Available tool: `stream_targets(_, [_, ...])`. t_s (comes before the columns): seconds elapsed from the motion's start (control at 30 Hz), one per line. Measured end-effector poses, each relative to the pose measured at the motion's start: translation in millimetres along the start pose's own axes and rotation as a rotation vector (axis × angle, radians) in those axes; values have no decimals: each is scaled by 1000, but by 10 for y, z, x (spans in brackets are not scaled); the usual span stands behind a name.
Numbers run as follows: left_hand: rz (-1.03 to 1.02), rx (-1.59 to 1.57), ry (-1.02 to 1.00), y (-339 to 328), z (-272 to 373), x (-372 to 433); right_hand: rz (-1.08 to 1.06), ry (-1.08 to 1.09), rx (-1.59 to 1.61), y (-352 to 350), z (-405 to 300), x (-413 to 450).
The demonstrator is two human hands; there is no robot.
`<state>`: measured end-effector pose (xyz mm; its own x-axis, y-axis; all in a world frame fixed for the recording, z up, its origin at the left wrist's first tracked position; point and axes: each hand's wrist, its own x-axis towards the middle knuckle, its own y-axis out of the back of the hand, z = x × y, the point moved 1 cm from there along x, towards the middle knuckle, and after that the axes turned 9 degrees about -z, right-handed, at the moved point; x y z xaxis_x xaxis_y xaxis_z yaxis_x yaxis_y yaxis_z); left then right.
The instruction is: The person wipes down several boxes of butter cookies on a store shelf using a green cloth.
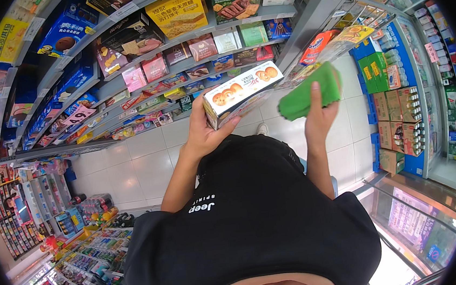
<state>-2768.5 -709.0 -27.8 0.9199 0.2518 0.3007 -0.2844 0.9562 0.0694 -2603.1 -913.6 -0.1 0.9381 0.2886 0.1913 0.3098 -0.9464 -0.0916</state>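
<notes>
My left hand (204,130) grips one end of a long white cookie box (243,90), its thumb along the near side and fingers around the far left end. Round cookies are pictured on the box's upper face. A folded green cloth (309,92) is held in my right hand (320,110), with the thumb laid over it. The cloth is to the right of the box, and the two are apart. Both hands are in front of my black shirt, above the tiled floor. The fingers under the cloth are partly hidden.
Shelves (125,84) of boxed biscuits and snacks curve across the front and left. A wire rack (375,17) with snack packs hangs at the shelf's right end. Stacked drink cartons (397,121) stand at the right, and another stocked shelf (97,272) is behind me at the left.
</notes>
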Motion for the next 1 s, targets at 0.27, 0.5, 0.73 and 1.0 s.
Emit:
stream_targets(0.27, [-71,451,-321,-85,219,365,-321,563,-592,-286,-501,11])
stream_targets(0.5, [-111,638,-309,-137,254,405,-494,676,-526,-342,-418,-126])
stream_targets(0.73, [-63,664,-393,-165,238,421,-555,676,-473,-268,-451,-260])
stream_targets(1.0, [-47,611,-341,-168,216,369,-480,582,-507,-250,-379,-199])
